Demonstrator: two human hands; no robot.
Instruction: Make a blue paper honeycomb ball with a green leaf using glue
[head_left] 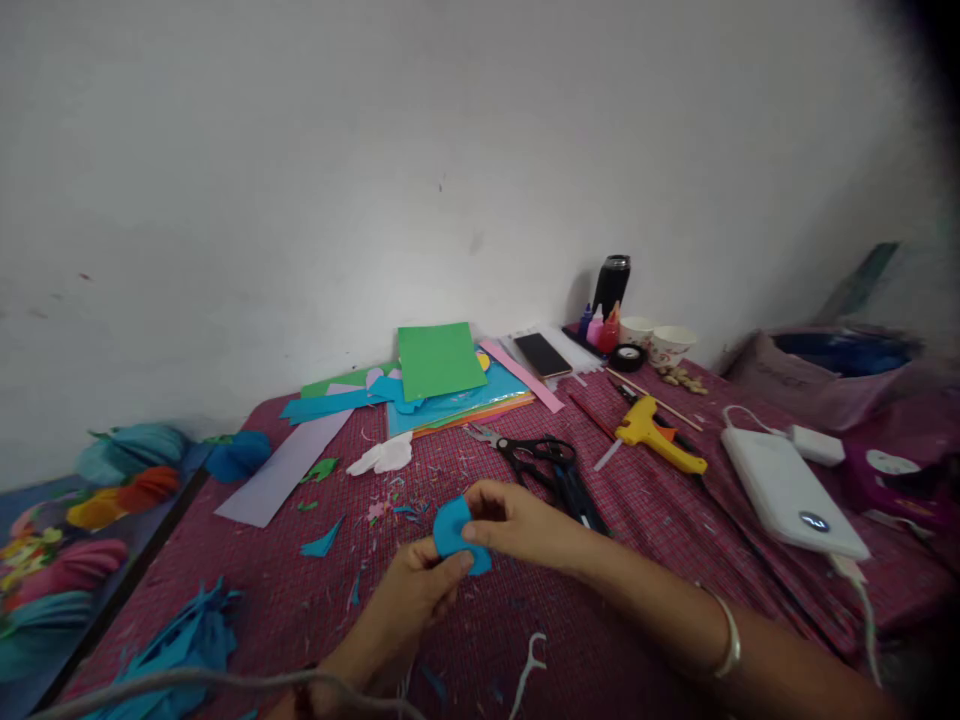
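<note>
A small blue paper piece [451, 528] with a rounded edge is held between both hands above the red checked cloth. My left hand [429, 580] pinches its lower part between thumb and fingers. At its upper right, my right hand [499, 515] is closed on the same piece, thumb on its face and fingers bent behind. Just beyond the hands lie black-handled scissors [525, 447]. Blue, green and pink paper scraps are scattered to the left of the hands, with a larger blue scrap [322, 541] among them.
Green sheets [439, 360] lie on coloured paper at the back. A yellow glue gun [656, 437], white power bank [793, 495], phone [543, 355], black bottle [612, 286] and paper cups [670, 345] stand or lie right. Blue strips [180, 645] lie front left; a cable crosses in front.
</note>
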